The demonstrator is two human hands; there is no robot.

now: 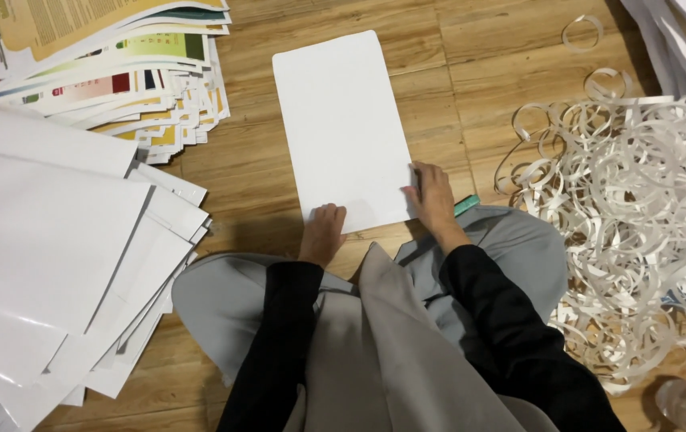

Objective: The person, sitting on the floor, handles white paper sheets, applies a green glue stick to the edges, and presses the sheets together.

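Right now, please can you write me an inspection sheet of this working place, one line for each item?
Surface: wooden floor, bare boards between the piles.
Job's things: white sheet lies flat on the floor; a green tool shows partly beside the right hand, kind unclear.
Clutter: heap of curled white paper strips at right; loose white sheets at left; stack of printed colour sheets at upper left.
Grips: left hand rests on the sheet's near edge; right hand presses its near right corner, fingers flat.
Cables: nothing seen.
Surroundings: the person's grey garment and black sleeves; more white sheets at upper right.
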